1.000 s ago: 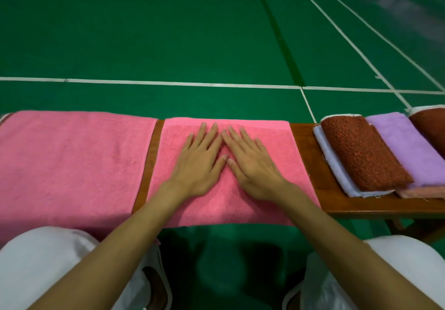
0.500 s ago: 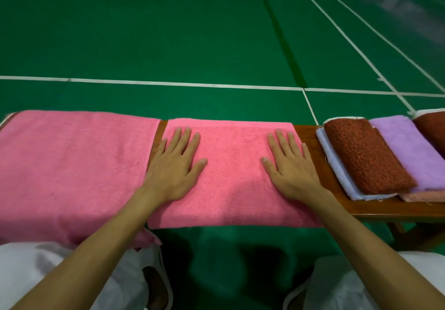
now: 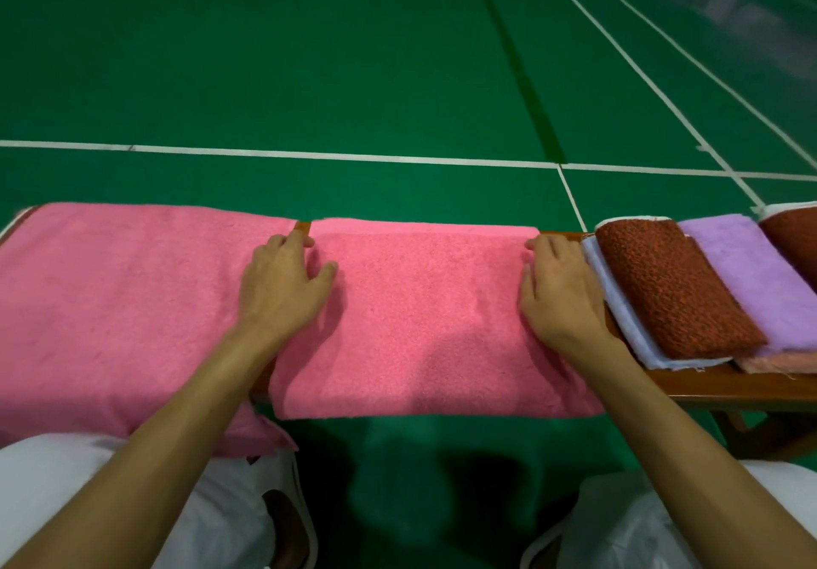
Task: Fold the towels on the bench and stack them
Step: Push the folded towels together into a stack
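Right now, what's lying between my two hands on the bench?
In the head view, only the middle pink towel spans the stretch between the left hand and right hand; nothing rests on it there.

One head-worn camera looks forward and down, close over the bench (image 3: 729,385) across the frame's middle; green court floor (image 3: 309,60) fills the upper half.
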`<action>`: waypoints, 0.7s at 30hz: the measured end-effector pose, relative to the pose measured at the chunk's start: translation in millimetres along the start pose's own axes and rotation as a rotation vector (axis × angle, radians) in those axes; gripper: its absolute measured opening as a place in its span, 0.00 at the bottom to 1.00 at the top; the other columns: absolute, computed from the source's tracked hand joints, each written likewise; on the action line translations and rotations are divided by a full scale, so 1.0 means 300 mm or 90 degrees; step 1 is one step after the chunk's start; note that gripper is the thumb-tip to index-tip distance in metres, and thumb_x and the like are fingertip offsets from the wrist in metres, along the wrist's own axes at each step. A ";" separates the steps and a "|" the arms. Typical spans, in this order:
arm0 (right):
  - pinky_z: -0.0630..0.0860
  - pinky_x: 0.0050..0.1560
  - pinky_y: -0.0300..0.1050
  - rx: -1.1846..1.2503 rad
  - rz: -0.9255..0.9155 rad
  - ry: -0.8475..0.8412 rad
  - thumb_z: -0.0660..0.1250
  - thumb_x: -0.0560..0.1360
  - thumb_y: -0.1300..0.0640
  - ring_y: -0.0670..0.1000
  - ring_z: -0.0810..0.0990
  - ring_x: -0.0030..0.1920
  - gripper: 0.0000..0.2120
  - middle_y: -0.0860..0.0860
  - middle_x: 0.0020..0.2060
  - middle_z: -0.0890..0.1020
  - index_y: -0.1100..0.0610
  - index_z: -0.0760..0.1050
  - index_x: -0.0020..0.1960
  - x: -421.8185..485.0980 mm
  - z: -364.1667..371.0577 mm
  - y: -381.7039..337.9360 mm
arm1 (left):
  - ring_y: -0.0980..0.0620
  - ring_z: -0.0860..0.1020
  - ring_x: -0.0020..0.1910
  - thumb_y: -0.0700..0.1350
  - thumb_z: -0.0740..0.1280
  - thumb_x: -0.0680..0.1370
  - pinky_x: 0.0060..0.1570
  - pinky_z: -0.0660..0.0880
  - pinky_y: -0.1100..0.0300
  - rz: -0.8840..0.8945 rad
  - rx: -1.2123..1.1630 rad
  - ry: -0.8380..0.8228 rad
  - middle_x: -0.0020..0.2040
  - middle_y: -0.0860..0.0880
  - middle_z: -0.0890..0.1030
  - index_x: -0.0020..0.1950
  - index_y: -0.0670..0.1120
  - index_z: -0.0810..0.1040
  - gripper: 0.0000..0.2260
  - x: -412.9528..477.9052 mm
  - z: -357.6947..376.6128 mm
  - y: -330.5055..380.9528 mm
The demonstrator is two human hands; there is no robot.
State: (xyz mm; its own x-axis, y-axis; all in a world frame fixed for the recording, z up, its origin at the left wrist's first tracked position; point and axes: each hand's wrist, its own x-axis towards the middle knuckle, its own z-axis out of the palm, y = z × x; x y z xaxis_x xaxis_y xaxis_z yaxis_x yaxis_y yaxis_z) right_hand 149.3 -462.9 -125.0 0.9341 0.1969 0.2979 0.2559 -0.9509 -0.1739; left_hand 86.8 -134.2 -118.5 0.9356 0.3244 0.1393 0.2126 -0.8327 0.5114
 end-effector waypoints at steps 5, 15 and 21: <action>0.74 0.55 0.58 -0.041 0.166 -0.076 0.65 0.80 0.52 0.67 0.74 0.62 0.18 0.65 0.60 0.75 0.67 0.72 0.60 -0.006 -0.034 -0.023 | 0.40 0.78 0.54 0.64 0.72 0.76 0.55 0.79 0.41 -0.081 0.145 -0.077 0.57 0.41 0.76 0.66 0.42 0.71 0.30 -0.002 -0.015 0.007; 0.72 0.46 0.53 0.076 0.203 -0.107 0.66 0.81 0.50 0.65 0.80 0.53 0.14 0.61 0.49 0.82 0.62 0.76 0.52 -0.006 -0.040 0.004 | 0.49 0.72 0.31 0.44 0.79 0.70 0.29 0.64 0.58 -0.117 -0.062 -0.057 0.31 0.48 0.74 0.36 0.44 0.72 0.16 0.011 0.012 0.072; 0.70 0.42 0.51 0.267 0.183 -0.037 0.64 0.82 0.54 0.57 0.77 0.41 0.10 0.53 0.38 0.78 0.59 0.72 0.45 -0.008 -0.037 0.049 | 0.45 0.84 0.38 0.39 0.79 0.72 0.40 0.82 0.51 -0.242 -0.373 -0.110 0.43 0.44 0.85 0.51 0.37 0.81 0.12 0.015 -0.038 0.069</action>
State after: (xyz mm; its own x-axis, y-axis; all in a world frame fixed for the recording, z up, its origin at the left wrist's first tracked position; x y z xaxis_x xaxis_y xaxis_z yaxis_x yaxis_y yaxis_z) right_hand 148.1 -479.8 -117.9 0.9906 -0.0346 0.1324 0.0533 -0.7934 -0.6063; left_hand 92.2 -144.9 -97.6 0.8685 0.4279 -0.2501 0.3916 -0.2831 0.8755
